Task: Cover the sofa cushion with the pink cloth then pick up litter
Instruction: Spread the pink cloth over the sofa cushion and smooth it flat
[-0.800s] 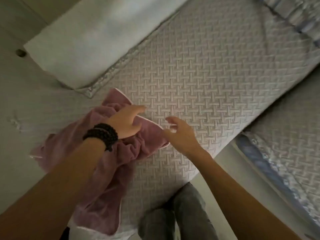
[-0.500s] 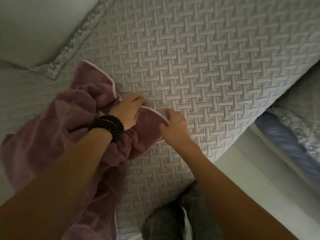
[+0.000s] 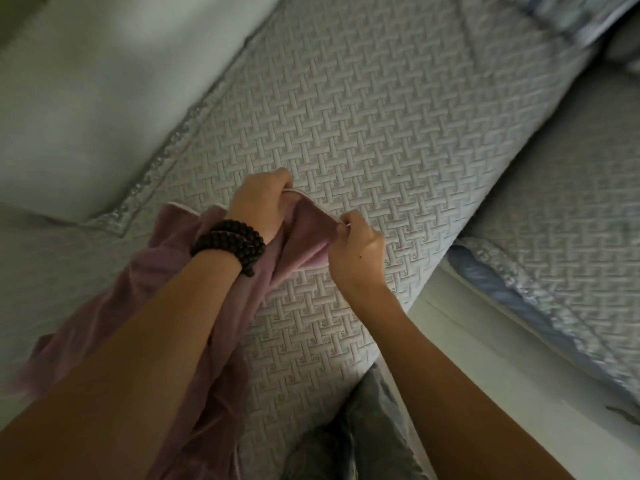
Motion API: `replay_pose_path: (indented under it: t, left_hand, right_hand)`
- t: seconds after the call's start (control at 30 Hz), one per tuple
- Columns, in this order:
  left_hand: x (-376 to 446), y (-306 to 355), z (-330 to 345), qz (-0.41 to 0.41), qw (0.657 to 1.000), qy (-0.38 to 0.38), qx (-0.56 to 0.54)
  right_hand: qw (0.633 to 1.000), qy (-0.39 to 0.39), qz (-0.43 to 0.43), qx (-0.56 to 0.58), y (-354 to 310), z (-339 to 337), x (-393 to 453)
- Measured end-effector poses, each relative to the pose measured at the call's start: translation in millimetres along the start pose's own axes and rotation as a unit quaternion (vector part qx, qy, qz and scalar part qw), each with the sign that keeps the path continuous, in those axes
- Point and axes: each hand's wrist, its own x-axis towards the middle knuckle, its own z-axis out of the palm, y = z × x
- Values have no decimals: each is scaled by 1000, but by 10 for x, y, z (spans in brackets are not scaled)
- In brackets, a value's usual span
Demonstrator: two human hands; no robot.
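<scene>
The pink cloth with a white piped edge lies bunched over the near left part of the sofa cushion, a grey pad with a woven quilted pattern. My left hand, a dark bead bracelet on its wrist, is closed on the cloth's white edge. My right hand pinches the same edge a short way to the right. Between the two hands a short stretch of the edge is pulled taut just above the cushion. Most of the cloth hangs under my left forearm. No litter shows.
A pale back pillow rests at the upper left against the cushion. A second quilted seat pad with a blue shiny border lies at the right, across a white gap. My knee in grey trousers is at the bottom.
Both hands have closed on the cloth's white edge and lifted it slightly; before, the left lay flat on the cloth and the right was open, reaching toward it.
</scene>
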Motion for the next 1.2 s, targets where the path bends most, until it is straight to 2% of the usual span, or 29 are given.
replay_pose_path:
  t: [0.33,0.5,0.6,0.73,0.93,1.07,1.2]
  left_hand:
    - [850,2155,-1227,176,980,87,-19]
    - [1544,3152,-1388,233,966,108,18]
    - [2254,3680,-1234,242,964,102,27]
    - [3615,4059,-421,213,975,46,30]
    - [5000,3776,1187,157,985,-24,67]
    - [5398,3483,2009,110,988,-56,95]
    - [5488,3250,2576,102,974,-38,200]
  right_hand:
    - [988,142,-48,-42,-1075,-2331,486]
    - [982,184,-20,-38,-1169,-3354,1173]
    - [979,198,1,-41,-1033,-3899,1924]
    - [977,199,41,-65,-421,-4231,3294]
    - [976,108,102,-157,829,-3881,4872]
    - [971,65,139,-182,1481,-3532,5463]
    - [965,67,169,-189,1873,-3240,5710]
